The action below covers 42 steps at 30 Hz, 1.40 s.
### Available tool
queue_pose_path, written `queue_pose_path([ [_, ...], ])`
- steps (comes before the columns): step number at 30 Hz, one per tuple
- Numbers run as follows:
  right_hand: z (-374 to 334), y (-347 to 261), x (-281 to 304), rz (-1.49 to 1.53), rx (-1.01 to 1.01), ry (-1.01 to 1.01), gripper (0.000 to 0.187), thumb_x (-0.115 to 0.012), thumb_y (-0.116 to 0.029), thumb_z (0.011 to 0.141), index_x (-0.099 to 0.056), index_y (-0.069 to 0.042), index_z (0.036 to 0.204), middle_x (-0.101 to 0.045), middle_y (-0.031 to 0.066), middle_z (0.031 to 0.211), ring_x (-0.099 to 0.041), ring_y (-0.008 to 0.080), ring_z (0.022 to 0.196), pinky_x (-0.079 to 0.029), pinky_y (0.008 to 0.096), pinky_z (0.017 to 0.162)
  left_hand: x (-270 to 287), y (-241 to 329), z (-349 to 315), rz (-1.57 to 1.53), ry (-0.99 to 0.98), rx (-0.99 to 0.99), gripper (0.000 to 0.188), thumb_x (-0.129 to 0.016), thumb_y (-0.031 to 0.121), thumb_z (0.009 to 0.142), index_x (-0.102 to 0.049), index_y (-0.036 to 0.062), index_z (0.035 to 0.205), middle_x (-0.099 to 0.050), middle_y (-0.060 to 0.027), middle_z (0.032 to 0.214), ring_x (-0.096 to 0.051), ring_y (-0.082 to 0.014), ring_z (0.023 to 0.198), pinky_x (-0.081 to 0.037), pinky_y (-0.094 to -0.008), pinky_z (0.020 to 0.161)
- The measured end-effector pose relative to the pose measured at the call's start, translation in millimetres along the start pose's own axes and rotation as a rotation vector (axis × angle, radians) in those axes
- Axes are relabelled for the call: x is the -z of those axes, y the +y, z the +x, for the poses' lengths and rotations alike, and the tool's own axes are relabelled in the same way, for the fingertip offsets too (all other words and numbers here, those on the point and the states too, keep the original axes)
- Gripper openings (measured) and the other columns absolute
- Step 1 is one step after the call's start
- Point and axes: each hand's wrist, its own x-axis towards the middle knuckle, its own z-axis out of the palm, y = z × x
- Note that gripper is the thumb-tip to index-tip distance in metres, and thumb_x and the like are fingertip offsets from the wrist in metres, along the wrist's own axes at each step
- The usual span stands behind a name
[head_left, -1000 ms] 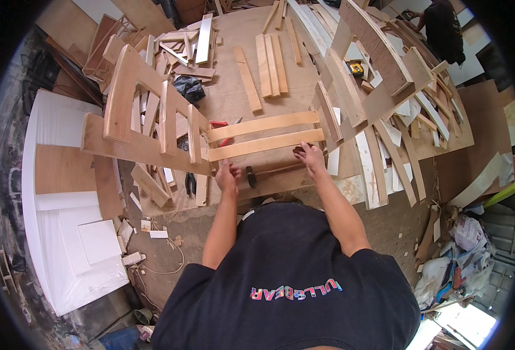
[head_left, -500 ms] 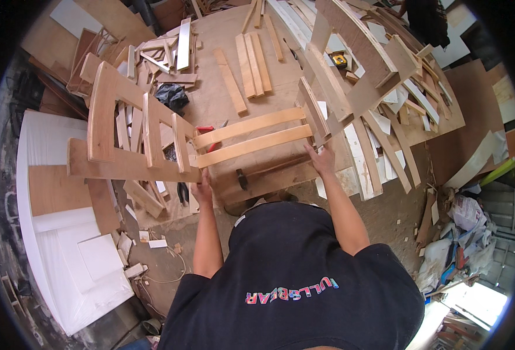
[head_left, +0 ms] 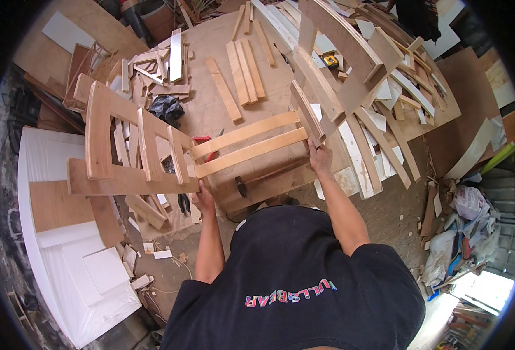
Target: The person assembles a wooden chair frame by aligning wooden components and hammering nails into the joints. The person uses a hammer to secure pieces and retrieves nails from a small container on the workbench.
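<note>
A large wooden frame is held by both my hands. Two pale slats run between its left side, built of curved plywood pieces with upright struts, and its right side. My left hand is closed round the near end of the left side's bottom rail. My right hand grips the near lower end of the right side, fingers pressed up against the plywood. Beneath the slats lies a small dark tool, its kind unclear. Red-handled pliers show partly behind the left side.
Loose wood strips lie on the worktable. Offcuts, a black plastic bag and a yellow tape measure lie around them. A white wrapped panel stands at left. Bags sit at right; another person is at far right.
The view has tilted slightly, so the table and frame sit a little lower in the picture. My right hand's fingers now reach further up the right side. Both hands keep hold.
</note>
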Motion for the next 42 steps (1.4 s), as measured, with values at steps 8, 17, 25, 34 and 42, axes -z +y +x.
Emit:
queue_pose_path([
  [8, 3.7, 13.9, -4.7, -0.05, 0.015, 0.009, 0.048, -0.065, -0.053, 0.098, -0.078, -0.011, 0.117, -0.078, 0.0194, 0.093, -0.075, 0.038, 0.094, -0.057, 0.0449, 0.082, 3.3, 12.3, 1.1, 0.073, -0.026, 0.02, 0.031, -0.071, 0.023, 0.1, -0.073, 0.0037, 0.123, -0.074, -0.0198, 0.116, -0.071, -0.0345, 0.105, -0.055, -0.0426, 0.091],
  [17, 5.8, -15.0, 8.2, 0.128, -0.053, -0.133, 0.048, -0.076, -0.053, 0.088, -0.077, -0.023, 0.125, -0.078, 0.0154, 0.11, -0.073, 0.0336, 0.107, -0.055, 0.044, 0.09, 4.3, -9.3, 11.2, -0.288, -0.172, -0.051, 0.037, -0.067, 0.013, 0.103, -0.064, -0.0056, 0.135, -0.07, -0.0145, 0.13, -0.065, -0.023, 0.119, -0.05, -0.0375, 0.103],
  [25, 4.3, -16.9, 6.9, 0.256, -0.061, -0.074, 0.043, -0.078, -0.043, 0.091, -0.076, -0.023, 0.129, -0.079, 0.0109, 0.114, -0.073, 0.0265, 0.111, -0.054, 0.0391, 0.094, -2.1, 8.2, 6.8, -0.404, -0.151, 0.047, 0.035, -0.069, 0.009, 0.1, -0.065, -0.0056, 0.132, -0.066, -0.0109, 0.127, -0.062, -0.0217, 0.115, -0.049, -0.0354, 0.102],
  [34, 3.3, -18.0, -1.3, 0.293, -0.051, -0.052, 0.036, -0.075, -0.034, 0.093, -0.076, -0.024, 0.128, -0.077, 0.0096, 0.12, -0.07, 0.0208, 0.113, -0.053, 0.0359, 0.098, -15.1, -4.6, 7.2, -0.663, -0.148, 0.152, 0.037, -0.061, 0.015, 0.107, -0.061, -0.0014, 0.14, -0.063, -0.0078, 0.136, -0.058, -0.0189, 0.124, -0.045, -0.0349, 0.108],
  [42, 31.5, 55.0, -32.7, 0.329, -0.066, 0.023, 0.044, -0.076, -0.045, 0.09, -0.076, -0.022, 0.127, -0.077, 0.016, 0.117, -0.072, 0.0305, 0.112, -0.054, 0.0412, 0.097, -18.1, 24.9, 11.5, -0.641, -0.242, 0.152, 0.036, -0.055, 0.012, 0.109, -0.058, -0.0031, 0.142, -0.061, -0.0088, 0.14, -0.056, -0.0204, 0.13, -0.041, -0.0351, 0.114],
])
